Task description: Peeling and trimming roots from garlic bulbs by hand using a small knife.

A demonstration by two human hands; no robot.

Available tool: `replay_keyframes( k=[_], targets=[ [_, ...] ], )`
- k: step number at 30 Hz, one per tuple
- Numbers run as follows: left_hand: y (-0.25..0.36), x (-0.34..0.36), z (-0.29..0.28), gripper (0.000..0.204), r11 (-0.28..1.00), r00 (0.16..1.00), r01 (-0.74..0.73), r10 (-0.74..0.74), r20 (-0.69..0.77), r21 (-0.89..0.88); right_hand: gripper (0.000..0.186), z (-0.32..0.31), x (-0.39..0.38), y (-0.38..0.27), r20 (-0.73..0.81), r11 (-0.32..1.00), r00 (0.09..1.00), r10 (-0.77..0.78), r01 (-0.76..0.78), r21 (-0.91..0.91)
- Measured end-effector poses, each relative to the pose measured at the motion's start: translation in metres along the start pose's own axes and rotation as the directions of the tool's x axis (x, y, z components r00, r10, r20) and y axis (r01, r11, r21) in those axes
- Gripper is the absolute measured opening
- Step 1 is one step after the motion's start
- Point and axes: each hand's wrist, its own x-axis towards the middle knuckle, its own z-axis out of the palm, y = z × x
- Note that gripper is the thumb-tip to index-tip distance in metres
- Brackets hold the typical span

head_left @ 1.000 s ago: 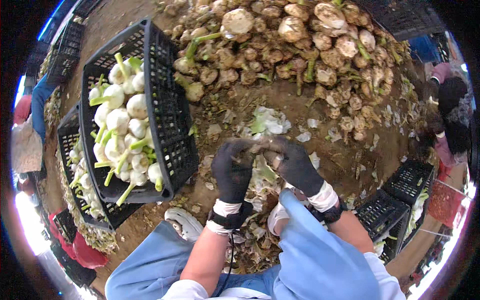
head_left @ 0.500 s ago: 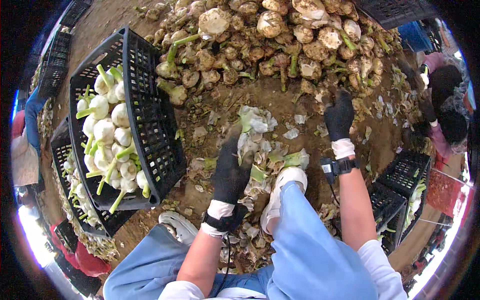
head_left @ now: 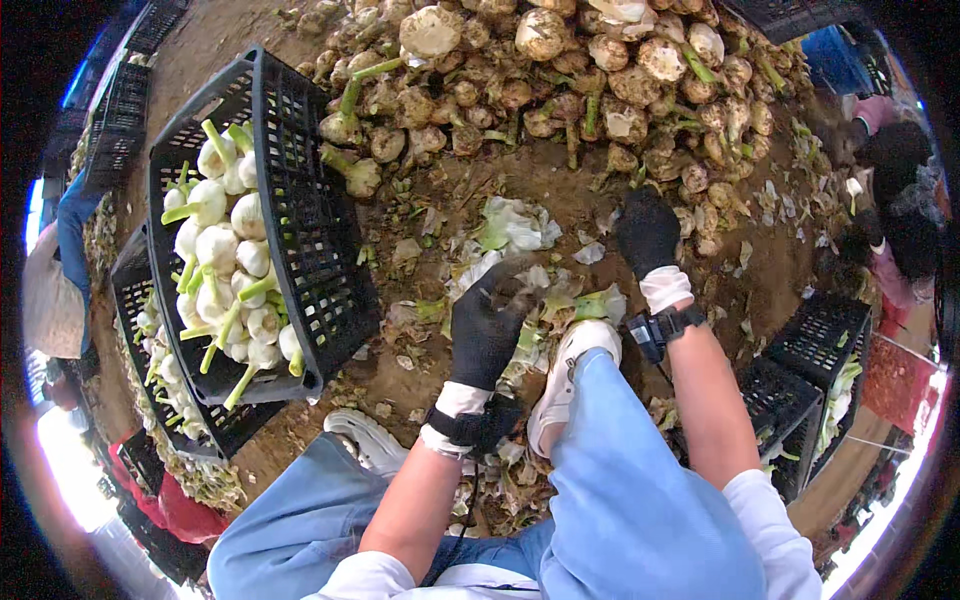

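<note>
My left hand [head_left: 489, 320], in a black glove, is over scattered white and green garlic peelings [head_left: 518, 225]; its fingers are smeared by motion, so what they hold is unclear. My right hand [head_left: 647, 232], also gloved, has curled fingers at the near edge of a heap of soil-covered garlic bulbs [head_left: 625, 90]; whatever is in them is hidden. A black crate [head_left: 318, 250] of cleaned white bulbs with green stems [head_left: 216, 245] stands at my left.
A second crate [head_left: 135, 285] of garlic is behind the first. Stacked crates [head_left: 800, 350] stand at right. Another worker's gloved hands and pink sleeve [head_left: 878, 116] show at the right rim. My shoe [head_left: 555, 405] lies among peelings below my hands.
My hands, together on a brownish item a second ago, have separated. The right moved right and up to the heap, then slightly left; the left dropped, then shifted slightly right.
</note>
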Motion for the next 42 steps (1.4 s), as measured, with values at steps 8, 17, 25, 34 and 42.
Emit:
replay_keyframes(
  k=[8,17,25,34,42],
  targets=[
    [-0.012,-0.006,0.005,0.041,0.995,0.995,-0.091,0.089,0.04,0.044,0.022,0.006,-0.028,-0.002,0.015,0.996,0.996,-0.084,0.084,-0.018],
    [-0.012,-0.009,0.025,0.063,0.968,0.974,-0.214,0.221,0.042,-0.129,0.072,-0.094,-0.055,-0.067,0.144,0.691,0.99,0.01,-0.111,0.714],
    [0.005,-0.008,0.01,0.066,0.887,0.89,-0.414,0.441,-0.111,0.206,0.041,-0.128,-0.048,-0.105,0.49,0.268,0.87,-0.044,-0.463,0.845],
    [0.002,-0.01,0.008,0.077,0.949,0.944,-0.307,0.294,-0.152,-0.07,0.027,-0.113,-0.052,-0.104,0.568,0.053,0.813,-0.124,-0.567,0.822],
    [-0.008,-0.013,0.006,0.085,0.964,0.961,-0.257,0.248,-0.119,-0.067,0.034,-0.101,-0.057,-0.11,0.518,-0.052,0.837,-0.176,-0.533,0.844]
  ],
)
